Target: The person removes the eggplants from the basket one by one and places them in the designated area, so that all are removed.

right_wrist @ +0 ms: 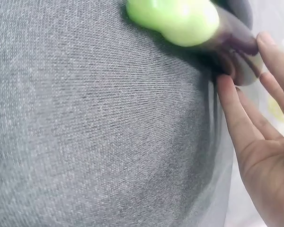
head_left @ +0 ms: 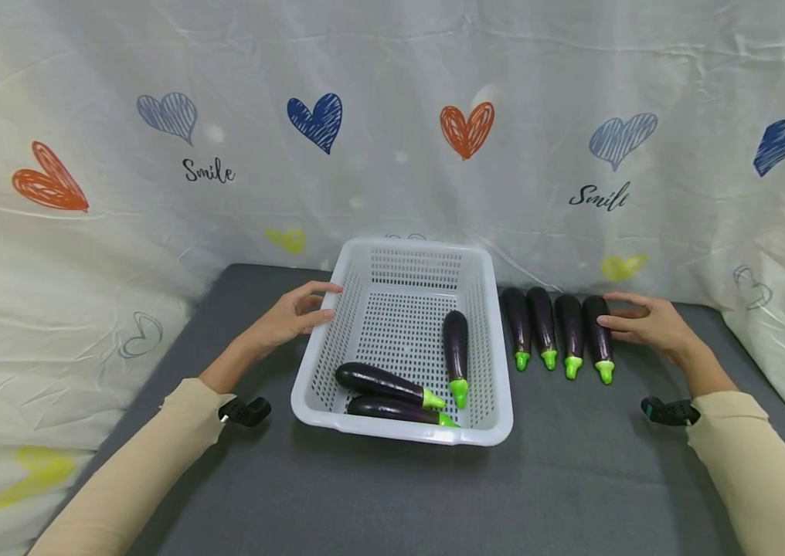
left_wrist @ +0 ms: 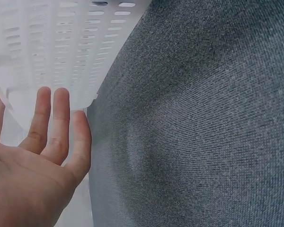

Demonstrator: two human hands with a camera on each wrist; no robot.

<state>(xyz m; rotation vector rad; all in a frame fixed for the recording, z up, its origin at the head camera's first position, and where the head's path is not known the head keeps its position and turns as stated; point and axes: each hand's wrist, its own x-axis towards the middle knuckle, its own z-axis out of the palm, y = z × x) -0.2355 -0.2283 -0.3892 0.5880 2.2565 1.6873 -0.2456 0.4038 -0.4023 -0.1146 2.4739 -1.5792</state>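
Note:
A white plastic basket [head_left: 402, 434] with slotted walls stands on the dark cloth. Inside it, one eggplant [head_left: 456, 347] lies lengthwise at the right, while two more eggplants [head_left: 382, 380] lie crosswise near the front. My left hand [head_left: 290, 313] is at the basket's left rim, its fingers extended along the outer wall [left_wrist: 61, 52]. Right of the basket, several eggplants lie side by side, green ends toward me. With fairly straight fingers, my right hand [head_left: 653, 324] touches the rightmost eggplant [head_left: 597, 332]. That eggplant's green cap [right_wrist: 191, 21] shows large in the right wrist view.
A dark grey cloth [head_left: 392, 502] covers the table. Behind it hangs a pale curtain [head_left: 392, 185] printed with hearts and the word Smile, close to the basket's far side. The remaining loose eggplants [head_left: 542, 324] fill the strip between basket and right hand.

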